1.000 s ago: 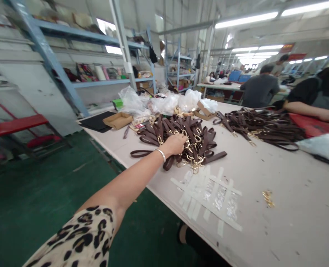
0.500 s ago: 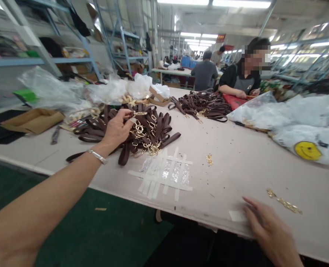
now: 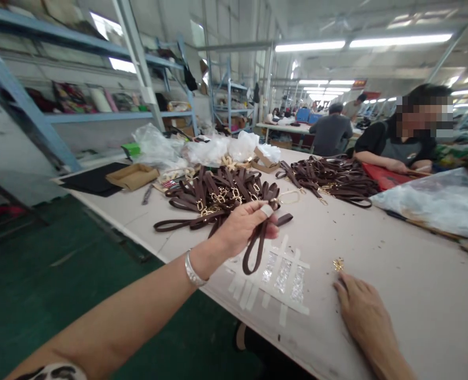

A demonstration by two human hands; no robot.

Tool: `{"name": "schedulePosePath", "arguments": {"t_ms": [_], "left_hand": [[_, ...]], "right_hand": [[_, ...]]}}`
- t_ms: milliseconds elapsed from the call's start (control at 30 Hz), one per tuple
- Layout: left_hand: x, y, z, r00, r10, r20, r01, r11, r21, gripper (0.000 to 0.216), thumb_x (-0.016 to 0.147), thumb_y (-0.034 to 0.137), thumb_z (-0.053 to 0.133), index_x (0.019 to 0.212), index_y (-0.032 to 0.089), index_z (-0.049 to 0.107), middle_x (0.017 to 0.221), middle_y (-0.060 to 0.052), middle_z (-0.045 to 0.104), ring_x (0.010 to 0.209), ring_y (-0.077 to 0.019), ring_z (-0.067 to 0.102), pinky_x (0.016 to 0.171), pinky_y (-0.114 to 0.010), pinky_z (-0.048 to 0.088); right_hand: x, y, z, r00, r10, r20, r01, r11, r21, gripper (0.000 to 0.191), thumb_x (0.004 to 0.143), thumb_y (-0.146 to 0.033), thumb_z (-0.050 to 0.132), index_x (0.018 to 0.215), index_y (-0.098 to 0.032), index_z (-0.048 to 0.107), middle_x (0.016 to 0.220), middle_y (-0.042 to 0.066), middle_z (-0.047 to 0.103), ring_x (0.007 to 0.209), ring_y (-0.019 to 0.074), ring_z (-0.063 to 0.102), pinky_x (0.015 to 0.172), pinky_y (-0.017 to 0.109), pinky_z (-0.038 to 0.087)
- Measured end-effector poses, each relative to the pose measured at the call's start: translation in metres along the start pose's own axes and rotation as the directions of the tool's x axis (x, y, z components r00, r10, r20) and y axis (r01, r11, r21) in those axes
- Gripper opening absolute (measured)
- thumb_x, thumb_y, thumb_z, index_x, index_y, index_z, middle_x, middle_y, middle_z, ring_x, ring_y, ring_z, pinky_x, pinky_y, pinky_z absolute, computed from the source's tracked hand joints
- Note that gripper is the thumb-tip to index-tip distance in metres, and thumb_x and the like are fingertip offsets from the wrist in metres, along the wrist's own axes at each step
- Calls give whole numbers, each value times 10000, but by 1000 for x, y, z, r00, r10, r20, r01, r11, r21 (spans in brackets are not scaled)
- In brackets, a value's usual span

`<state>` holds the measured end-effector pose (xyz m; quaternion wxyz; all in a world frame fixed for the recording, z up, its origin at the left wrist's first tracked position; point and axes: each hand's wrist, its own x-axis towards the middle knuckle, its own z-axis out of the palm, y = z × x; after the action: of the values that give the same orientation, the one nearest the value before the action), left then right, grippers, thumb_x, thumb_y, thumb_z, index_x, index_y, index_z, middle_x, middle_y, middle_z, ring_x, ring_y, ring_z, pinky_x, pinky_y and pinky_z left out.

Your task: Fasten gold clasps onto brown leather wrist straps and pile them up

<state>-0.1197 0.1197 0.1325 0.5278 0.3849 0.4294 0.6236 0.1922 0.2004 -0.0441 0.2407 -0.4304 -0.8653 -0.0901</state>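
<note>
brown strap (image 3: 257, 248): looped, pinched in left hand (image 3: 244, 227) fingers above counter (image 3: 395, 264), long axis hanging down w/ gold ring (image 3: 290, 197) at top right. right hand (image 3: 362, 311) flat on counter, fingers open, tips just beside gold clasp (image 3: 338, 263). strap pile (image 3: 221, 195) behind.

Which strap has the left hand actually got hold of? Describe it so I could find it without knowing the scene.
Start at the long pale table and the pile of brown straps at its near-left part. In front of that pile, the left hand is raised above the table's edge. The strap in its grip is the only one off the table, hanging down as a loop.
</note>
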Motion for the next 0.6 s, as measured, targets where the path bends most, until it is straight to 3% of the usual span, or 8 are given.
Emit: {"name": "schedulePosePath", "arguments": {"t_ms": [67,133,200,267,333,467,600], "left_hand": [[-17,-18,7,989,-146,5,145,980,-138,126,933,210,576,919,108,648,802,-38,647,568,-96,620,544,-230,541],[-34,-34,13,965,-263,27,261,932,-253,127,919,139,559,932,84,673,828,-62,664,554,-80,607,462,-170,469],[-48,-49,17,937,-344,63,343,873,-347,168,918,101,531,965,69,689,858,-86,684,564,-76,613,440,-149,432],[-59,-66,22,914,-400,64,394,840,-373,190,935,125,519,983,68,694,882,-108,706,589,-90,637,456,-153,447],[-68,-82,28,896,-443,32,426,835,-349,189,947,170,527,990,81,689,908,-122,725,618,-110,664,477,-163,470],[-83,-109,43,882,-472,12,453,838,-304,176,919,252,607,985,111,690,1006,-116,722,670,-119,682,502,-176,493],[-93,-116,56,898,-433,77,438,865,-245,245,865,338,679,926,102,703,787,-68,694,615,-107,628,524,-175,483]], "right_hand": [[-2,3,-5,990,135,-49,-131,988,79,427,951,-396,398,1078,-131,708,1067,161,731,972,325,664,913,493,513],[-6,0,-16,946,319,-49,-304,933,194,436,916,-455,445,1072,-162,728,1039,137,742,939,327,677,877,490,529],[-10,-7,-30,870,492,28,-469,808,355,415,860,-503,532,1035,-197,752,978,109,756,906,321,694,848,471,538],[-15,-20,-45,785,599,160,-581,620,527,428,801,-536,635,1024,-196,765,867,87,760,836,298,705,811,436,546],[-20,-39,-59,742,612,275,-616,458,641,459,765,-549,710,1031,-180,767,777,65,742,774,263,697,774,398,550],[-29,-83,-80,776,523,352,-562,319,763,392,767,-503,766,994,-183,759,752,38,722,755,213,678,794,369,556],[-36,-109,-88,769,431,472,-563,108,819,341,767,-435,801,992,-189,726,760,35,730,729,212,704,735,359,590]]}}
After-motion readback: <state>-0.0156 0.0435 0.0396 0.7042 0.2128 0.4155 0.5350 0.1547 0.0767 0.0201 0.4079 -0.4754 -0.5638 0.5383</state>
